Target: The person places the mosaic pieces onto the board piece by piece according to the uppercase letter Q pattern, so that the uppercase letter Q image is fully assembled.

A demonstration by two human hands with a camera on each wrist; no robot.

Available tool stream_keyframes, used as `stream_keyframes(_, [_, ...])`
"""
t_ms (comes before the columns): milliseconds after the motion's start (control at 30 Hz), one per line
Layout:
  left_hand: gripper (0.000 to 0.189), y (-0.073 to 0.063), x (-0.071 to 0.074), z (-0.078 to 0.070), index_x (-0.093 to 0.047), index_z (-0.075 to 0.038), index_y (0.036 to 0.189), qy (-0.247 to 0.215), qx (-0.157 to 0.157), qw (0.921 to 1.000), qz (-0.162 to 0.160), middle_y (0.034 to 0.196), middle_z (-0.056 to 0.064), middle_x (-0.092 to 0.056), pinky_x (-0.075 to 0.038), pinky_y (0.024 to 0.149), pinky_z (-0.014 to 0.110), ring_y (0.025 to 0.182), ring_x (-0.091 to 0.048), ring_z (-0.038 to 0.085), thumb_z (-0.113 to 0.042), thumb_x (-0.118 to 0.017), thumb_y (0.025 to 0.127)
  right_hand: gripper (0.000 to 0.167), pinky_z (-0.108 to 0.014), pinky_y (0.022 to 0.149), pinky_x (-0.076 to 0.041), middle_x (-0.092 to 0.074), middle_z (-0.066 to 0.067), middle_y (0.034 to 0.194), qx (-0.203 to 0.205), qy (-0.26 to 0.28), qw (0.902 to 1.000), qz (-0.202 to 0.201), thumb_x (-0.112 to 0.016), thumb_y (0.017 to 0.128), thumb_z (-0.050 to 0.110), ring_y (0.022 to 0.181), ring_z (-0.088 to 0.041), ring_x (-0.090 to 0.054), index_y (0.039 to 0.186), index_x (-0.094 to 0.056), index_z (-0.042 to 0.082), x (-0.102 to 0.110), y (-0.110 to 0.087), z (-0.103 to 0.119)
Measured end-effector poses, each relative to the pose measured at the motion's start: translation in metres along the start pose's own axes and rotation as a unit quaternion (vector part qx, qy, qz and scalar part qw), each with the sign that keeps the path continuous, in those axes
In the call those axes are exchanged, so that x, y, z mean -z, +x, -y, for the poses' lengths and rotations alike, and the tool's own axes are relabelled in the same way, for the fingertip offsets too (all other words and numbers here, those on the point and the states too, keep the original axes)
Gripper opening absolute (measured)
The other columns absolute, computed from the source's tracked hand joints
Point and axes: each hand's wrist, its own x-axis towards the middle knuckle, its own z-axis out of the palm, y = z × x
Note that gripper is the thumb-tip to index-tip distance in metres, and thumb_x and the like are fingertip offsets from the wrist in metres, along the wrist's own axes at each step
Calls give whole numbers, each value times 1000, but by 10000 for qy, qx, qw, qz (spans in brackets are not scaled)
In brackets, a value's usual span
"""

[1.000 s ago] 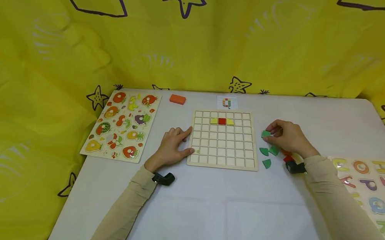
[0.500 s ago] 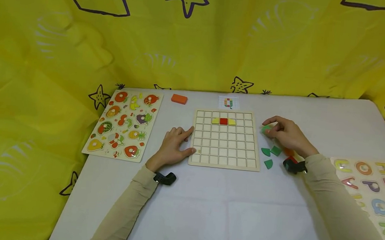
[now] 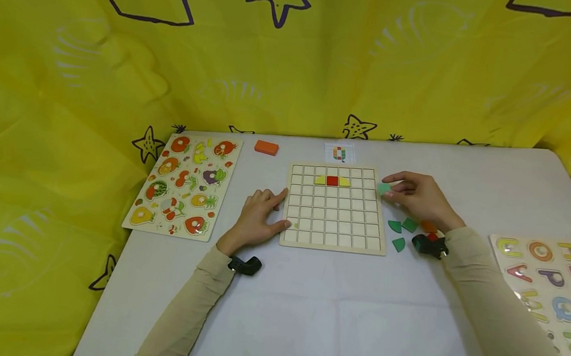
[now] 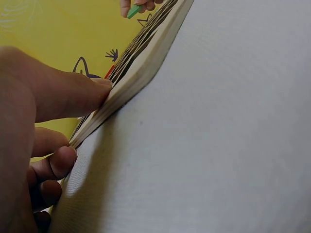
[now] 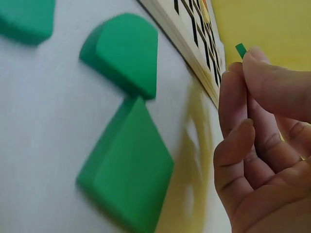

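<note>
My right hand point(image 3: 415, 196) pinches a small green block point(image 3: 384, 188) between thumb and fingers, right at the grid board's right edge. In the right wrist view only a corner of this block point(image 5: 241, 50) shows past the thumb. The wooden grid board point(image 3: 330, 222) lies flat, with a red square point(image 3: 332, 181) between two yellow pieces in its second row. My left hand point(image 3: 258, 221) touches the board's left side, thumb on the rim and index finger higher up. Its thumb point(image 4: 80, 92) lies straight over the edge in the left wrist view.
Green quarter-circles point(image 3: 395, 227) and a green square point(image 3: 409, 225) lie right of the board, beside orange and red blocks point(image 3: 427, 226). A pattern card point(image 3: 339, 153) sits behind it. Around are an orange block point(image 3: 266, 147), a fruit puzzle point(image 3: 181, 185) and a letter puzzle point(image 3: 564, 285).
My right hand has moved left with the green block, from above the loose pieces to the board's right edge. My left hand stays at the board's left side.
</note>
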Motion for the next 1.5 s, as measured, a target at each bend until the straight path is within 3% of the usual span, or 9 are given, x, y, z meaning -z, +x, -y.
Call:
stream_keyframes(300, [79, 0, -1, 2, -46, -4, 159, -34, -30, 10000, -43, 99, 7, -52, -25, 86, 38, 92, -39, 24, -31, -78, 92, 38, -17, 79, -48, -75, -19, 115, 328, -110, 9994, 98, -74, 101, 20, 98, -21, -68, 135, -69, 5, -13, 9, 12])
stream_keyframes(567, [79, 0, 0, 2, -46, -3, 159, -17, -65, 10000, -40, 99, 8, -52, -25, 86, 38, 92, -40, 25, -32, -78, 92, 35, -23, 85, -48, -75, -16, 110, 615, -155, 9977, 246, -76, 100, 20, 99, -25, -68, 129, -71, 3, -29, 18, 25])
stream_keyframes(900, [79, 1, -1, 4, -47, -3, 159, 11, -71, 10000, -27, 100, 9, -53, -26, 86, 39, 92, -40, 25, -32, -78, 92, 30, -24, 80, -48, -69, -11, 102, 786, -287, 9946, 613, -79, 97, 20, 91, -25, -61, 121, -72, 5, -46, 31, 32])
stream_keyframes(1500, [79, 1, -1, 4, -47, -2, 158, 85, -112, 9999, -61, 99, 7, -53, -26, 85, 37, 91, -38, 23, -31, -78, 92, 26, -25, 76, -47, -69, -12, 97, 899, -517, 9931, 557, -80, 96, 16, 84, -23, -60, 118, -73, 3, -50, 37, 35])
